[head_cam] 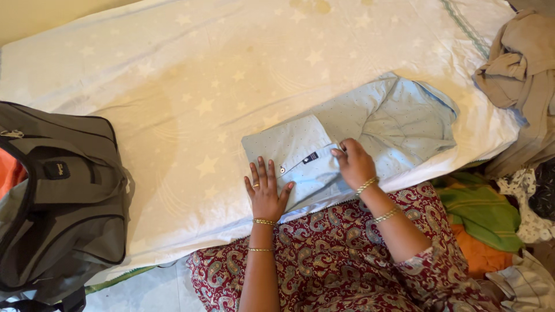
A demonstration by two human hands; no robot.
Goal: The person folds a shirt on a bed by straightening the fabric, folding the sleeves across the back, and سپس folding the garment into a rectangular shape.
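- A person's left hand lies flat, fingers spread, pressing the near corner of a pale blue dotted shirt on a star-printed bed sheet
- The right hand, just right of the left, pinches a fold of the shirt's placket between closed fingers
- The shirt lies half folded under both hands, its looser bulk stretching away to the right
- A neat fold likely calls for a steady flat palm while the pinched edge is drawn over evenly
- A grey bag sits far left; a heap of clothes lies right of the right hand
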